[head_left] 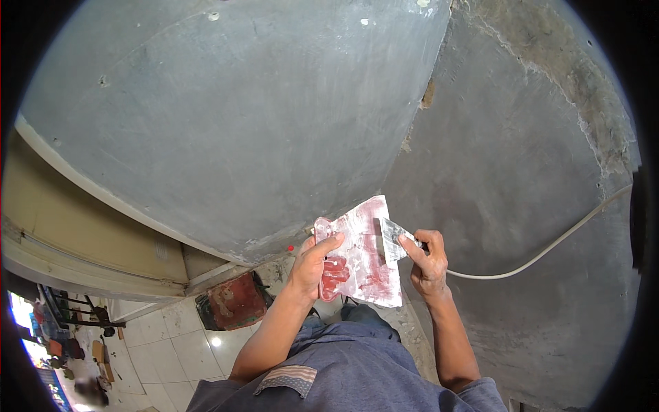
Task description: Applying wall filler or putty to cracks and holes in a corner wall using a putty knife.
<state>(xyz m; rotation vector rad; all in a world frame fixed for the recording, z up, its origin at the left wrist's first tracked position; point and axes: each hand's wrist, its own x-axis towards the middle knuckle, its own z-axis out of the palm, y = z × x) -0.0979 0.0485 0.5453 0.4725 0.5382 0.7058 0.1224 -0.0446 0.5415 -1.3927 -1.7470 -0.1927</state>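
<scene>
In front of my body I hold a flat red board (364, 271) smeared with white putty. My left hand (307, 269) is closed around its left side, with the thumb lying on top and the other fingers hidden beneath. A putty knife (391, 239) with a wide blade is gripped in my right hand (429, 264). White putty coats part of its blade, which lies over the board's right edge. The thumb of that hand presses on the blade near the handle.
Two grey walls, one on the left (240, 123) and one on the right (508, 158), meet in a corner with chipped edges. A pale cable (494, 277) curves along the right wall. On the tiled floor (165, 357) stands a worn red stool (233, 302). Clutter lies at the far left.
</scene>
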